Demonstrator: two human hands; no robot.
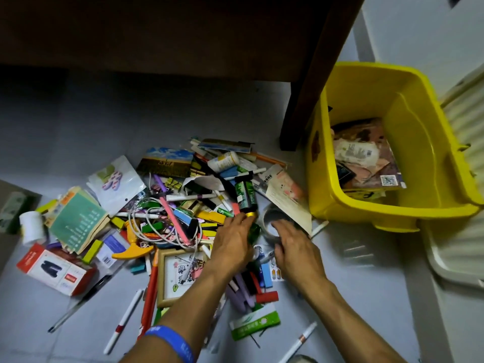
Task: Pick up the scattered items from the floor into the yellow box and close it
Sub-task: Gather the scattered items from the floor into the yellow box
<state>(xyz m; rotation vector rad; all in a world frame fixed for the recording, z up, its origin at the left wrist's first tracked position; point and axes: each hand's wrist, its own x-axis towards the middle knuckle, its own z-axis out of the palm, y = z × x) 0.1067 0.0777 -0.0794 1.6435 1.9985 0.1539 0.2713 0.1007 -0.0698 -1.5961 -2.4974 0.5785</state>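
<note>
Yellow box (429,142) open, just papers and packets inside

My left hand (233,239) grips a green bottle (245,195), right hand (293,244) fingers curl round a tape roll (275,218); the scattered pile (167,205) sits on the floor left of the box.

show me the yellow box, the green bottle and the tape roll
yellow box (400,218), head view, on its near rim
green bottle (245,195), head view, on its label
tape roll (273,218), head view, on its upper band
</note>
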